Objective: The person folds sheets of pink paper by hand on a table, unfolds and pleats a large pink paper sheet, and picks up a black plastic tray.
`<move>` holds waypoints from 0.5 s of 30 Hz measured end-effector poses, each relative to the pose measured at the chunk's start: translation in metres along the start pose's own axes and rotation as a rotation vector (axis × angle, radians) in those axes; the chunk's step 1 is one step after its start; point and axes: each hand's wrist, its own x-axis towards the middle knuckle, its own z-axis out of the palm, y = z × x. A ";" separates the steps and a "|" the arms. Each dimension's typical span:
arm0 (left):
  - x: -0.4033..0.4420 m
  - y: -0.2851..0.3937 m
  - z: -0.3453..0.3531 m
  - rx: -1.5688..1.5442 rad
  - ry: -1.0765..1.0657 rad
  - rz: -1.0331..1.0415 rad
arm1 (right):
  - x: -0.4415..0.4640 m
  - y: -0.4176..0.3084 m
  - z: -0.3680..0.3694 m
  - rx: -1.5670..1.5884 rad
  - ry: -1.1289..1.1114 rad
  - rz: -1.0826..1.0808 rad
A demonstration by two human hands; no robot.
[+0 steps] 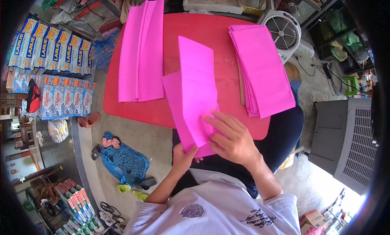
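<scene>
A sheet of bright pink paper (198, 85), folded lengthwise with its layers apart at the top, is held over the near edge of the red table (195, 26). My left hand (183, 157) grips its lower left corner, thumb on top and most fingers hidden beneath. My right hand (233, 139) is closed at the lower right edge, its fingers lying across the paper and its thumb out of sight. A wide pink stack (142, 52) with long creases rests at the table's left. On the right lies a fanned stack of folded pink pieces (266, 72).
Beyond the table's right corner stands a white box fan (281, 34). A large grey air cooler (349, 141) is on the right. Beer cartons (61, 97) are stacked at the left. Sandals and a blue woven mat (126, 162) lie on the floor.
</scene>
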 end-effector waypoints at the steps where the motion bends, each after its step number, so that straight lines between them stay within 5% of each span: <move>1: 0.000 0.000 0.000 0.005 0.004 0.001 | 0.000 0.001 0.002 0.010 -0.011 -0.002; 15: 0.000 0.005 0.005 0.018 0.033 -0.021 | -0.011 0.009 0.024 -0.067 -0.026 0.047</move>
